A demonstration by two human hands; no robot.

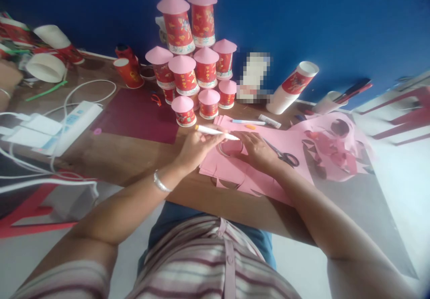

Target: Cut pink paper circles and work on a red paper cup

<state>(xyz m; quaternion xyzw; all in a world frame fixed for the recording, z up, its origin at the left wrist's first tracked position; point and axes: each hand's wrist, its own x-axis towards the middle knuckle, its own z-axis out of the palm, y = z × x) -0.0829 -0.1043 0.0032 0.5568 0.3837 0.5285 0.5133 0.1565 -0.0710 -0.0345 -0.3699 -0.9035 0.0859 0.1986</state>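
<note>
My left hand [195, 149] is closed around a white pen [217, 132], its tip resting by a round transparent ring [230, 147] on a sheet of pink paper [258, 169]. On that ring my right hand [257, 149] presses down, fingers flat and spread. Black-handled scissors [285, 156] lie on the pink paper just right of my right hand. A silver bracelet [161, 183] circles my left wrist.
Several red paper cups with pink cone lids [193, 73] are stacked behind the paper. A stack of cups [292, 87] lies on its side at right, near pink scraps [331, 149]. A white power strip [72, 124] with cables sits at left. A glue stick [269, 121] lies nearby.
</note>
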